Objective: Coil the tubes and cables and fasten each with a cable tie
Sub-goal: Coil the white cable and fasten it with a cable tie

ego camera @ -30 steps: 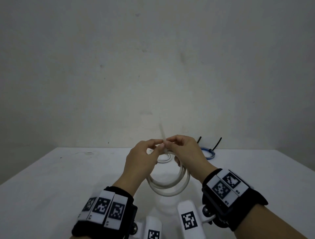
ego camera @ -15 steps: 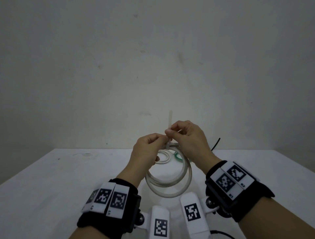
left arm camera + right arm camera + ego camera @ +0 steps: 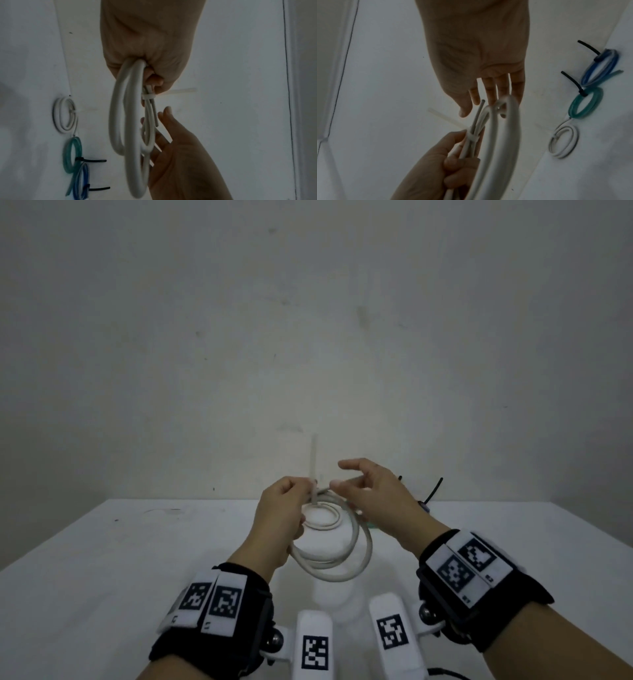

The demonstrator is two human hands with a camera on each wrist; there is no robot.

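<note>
A white tube coil (image 3: 356, 546) hangs above the table, held up by my left hand (image 3: 303, 486). The fingers of that hand (image 3: 154, 79) curl round the coil's strands just beside the white cable tie (image 3: 147, 96) that wraps them. The tie's loose tail (image 3: 313, 460) sticks straight up. My right hand (image 3: 339, 474) is open just right of the tie, its fingers straight and spread, holding nothing. In the right wrist view the right fingers (image 3: 489, 92) hover behind the top of the coil (image 3: 498, 135), and the tie (image 3: 471, 138) sits tight on the strands.
Three tied coils lie in a row at the back of the white table (image 3: 102, 559): a white one (image 3: 563, 142), a green one (image 3: 585, 102) and a blue one (image 3: 599, 69), the last two with black ties. A grey wall stands close behind.
My right hand pinched the tie's tail and pulled it upward; now it has let go, opened and drawn slightly right. The left hand keeps its grip on the coil.
</note>
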